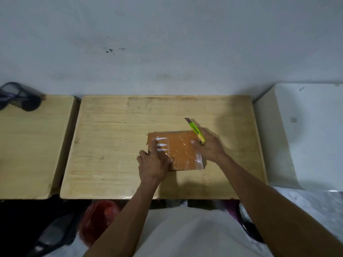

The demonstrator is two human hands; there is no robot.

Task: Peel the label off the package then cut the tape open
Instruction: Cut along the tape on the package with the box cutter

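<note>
A flat brown cardboard package (181, 151) wrapped in shiny clear tape lies on the wooden table (115, 138), right of centre. My left hand (155, 163) rests on the package's near left corner, index finger stretched over the taped left end. My right hand (209, 145) sits at the package's right edge, gripping a yellow-green utility knife (196, 131). The knife's blade points up and left, away from me, above the package's far right corner. No label is distinguishable on the package.
A second wooden table (27, 145) stands to the left, with a dark mesh object (16, 95) on its far corner. A white surface (306, 130) lies to the right. A grey wall runs behind. Dark and red items (98, 219) sit under the table.
</note>
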